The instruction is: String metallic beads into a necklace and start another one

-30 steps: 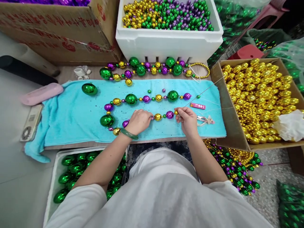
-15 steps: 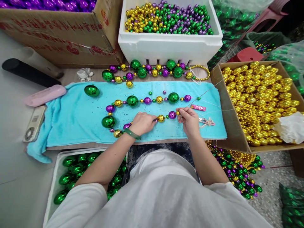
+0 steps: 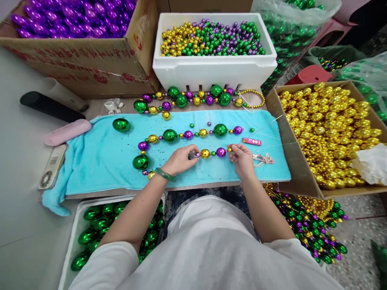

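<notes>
A strand of shiny green, gold and purple beads [image 3: 204, 153] curves in a U over a blue towel [image 3: 99, 161]. My left hand [image 3: 180, 160], with a green bangle [image 3: 165, 175] at its wrist, closes on the lower run beside a small purple bead; a green bead partly shows under its fingers. At that run's right end my right hand [image 3: 242, 160] pinches near a small gold bead [image 3: 229, 149]. Between my hands lie a gold and a purple bead with a small green one. Close to my right hand are a pink packet [image 3: 252, 141] and small scissors [image 3: 263, 159].
Behind the towel lies another bead strand [image 3: 181, 100], before a white foam box [image 3: 214, 66] of small beads. Cardboard boxes hold purple beads [image 3: 75, 20] and gold beads [image 3: 332, 133]. Below left is a box of green beads [image 3: 99, 221]. A loose green bead [image 3: 121, 125] rests on the towel.
The view has tilted up a little. My left hand's fingers have lifted and opened slightly around the strand, uncovering part of a green bead. My right hand stays at the strand's end.
</notes>
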A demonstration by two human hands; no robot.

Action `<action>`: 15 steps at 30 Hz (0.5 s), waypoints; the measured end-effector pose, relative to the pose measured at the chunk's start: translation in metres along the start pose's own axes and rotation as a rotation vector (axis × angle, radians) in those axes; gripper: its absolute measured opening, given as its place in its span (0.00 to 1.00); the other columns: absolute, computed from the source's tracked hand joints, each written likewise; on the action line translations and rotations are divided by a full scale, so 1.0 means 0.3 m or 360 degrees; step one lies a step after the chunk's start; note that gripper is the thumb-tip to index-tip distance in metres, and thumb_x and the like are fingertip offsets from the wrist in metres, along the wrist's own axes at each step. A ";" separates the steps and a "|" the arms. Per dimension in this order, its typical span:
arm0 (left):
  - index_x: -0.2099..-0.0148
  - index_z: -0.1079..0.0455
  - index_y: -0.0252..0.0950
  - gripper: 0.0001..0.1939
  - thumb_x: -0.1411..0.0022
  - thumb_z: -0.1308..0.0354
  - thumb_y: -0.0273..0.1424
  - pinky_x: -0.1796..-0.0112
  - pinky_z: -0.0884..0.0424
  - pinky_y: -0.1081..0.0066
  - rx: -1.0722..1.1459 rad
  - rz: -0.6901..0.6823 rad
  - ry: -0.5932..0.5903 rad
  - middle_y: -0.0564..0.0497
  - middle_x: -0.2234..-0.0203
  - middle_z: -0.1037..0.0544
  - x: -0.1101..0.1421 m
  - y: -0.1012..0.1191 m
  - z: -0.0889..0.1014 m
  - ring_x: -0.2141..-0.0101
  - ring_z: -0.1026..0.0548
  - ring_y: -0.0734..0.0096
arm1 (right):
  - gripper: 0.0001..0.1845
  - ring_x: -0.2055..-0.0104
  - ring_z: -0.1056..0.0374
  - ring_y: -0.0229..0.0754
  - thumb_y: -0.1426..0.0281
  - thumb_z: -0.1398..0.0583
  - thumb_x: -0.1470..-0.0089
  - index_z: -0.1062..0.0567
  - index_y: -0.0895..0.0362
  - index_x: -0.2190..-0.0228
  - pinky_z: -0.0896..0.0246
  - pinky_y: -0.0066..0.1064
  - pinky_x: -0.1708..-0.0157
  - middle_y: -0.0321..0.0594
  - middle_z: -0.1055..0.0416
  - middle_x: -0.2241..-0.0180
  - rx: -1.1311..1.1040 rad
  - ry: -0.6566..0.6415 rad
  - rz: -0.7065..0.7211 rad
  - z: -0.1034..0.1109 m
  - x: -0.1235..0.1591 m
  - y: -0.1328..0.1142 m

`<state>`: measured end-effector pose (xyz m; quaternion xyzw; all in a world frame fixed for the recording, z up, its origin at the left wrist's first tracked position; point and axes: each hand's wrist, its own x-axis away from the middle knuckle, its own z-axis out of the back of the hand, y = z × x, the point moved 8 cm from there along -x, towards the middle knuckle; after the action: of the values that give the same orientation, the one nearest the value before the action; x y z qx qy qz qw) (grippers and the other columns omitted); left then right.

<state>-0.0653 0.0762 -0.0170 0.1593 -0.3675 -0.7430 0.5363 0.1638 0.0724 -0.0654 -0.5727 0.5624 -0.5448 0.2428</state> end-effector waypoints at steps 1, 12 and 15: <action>0.60 0.31 0.39 0.09 0.45 0.44 0.33 0.62 0.32 0.68 0.0073 -0.0017 0.0037 0.53 0.68 0.22 0.001 -0.001 0.011 0.65 0.25 0.67 | 0.13 0.81 0.40 0.30 0.64 0.32 0.64 0.28 0.57 0.78 0.49 0.23 0.86 0.40 0.23 0.70 0.0038 0.0015 0.0025 0.004 -0.002 -0.003; 0.62 0.29 0.37 0.12 0.49 0.38 0.36 0.60 0.32 0.67 0.0478 0.0103 0.0017 0.51 0.67 0.23 -0.028 0.005 0.029 0.64 0.26 0.67 | 0.04 0.57 0.30 0.47 0.68 0.37 0.50 0.23 0.52 0.75 0.39 0.42 0.51 0.39 0.22 0.66 0.0935 -0.0237 0.0909 -0.180 0.106 -0.085; 0.61 0.28 0.36 0.13 0.49 0.39 0.36 0.62 0.31 0.67 0.0506 0.0120 0.0013 0.51 0.70 0.22 -0.030 0.002 0.010 0.67 0.26 0.68 | 0.05 0.57 0.31 0.47 0.72 0.37 0.50 0.22 0.51 0.76 0.40 0.43 0.50 0.39 0.21 0.65 0.1089 -0.0377 0.1021 -0.250 0.142 -0.072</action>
<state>-0.0633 0.0854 -0.0160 0.2312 -0.4839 -0.6541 0.5334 0.0950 0.0642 -0.0094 -0.3158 0.4677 -0.5272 0.6353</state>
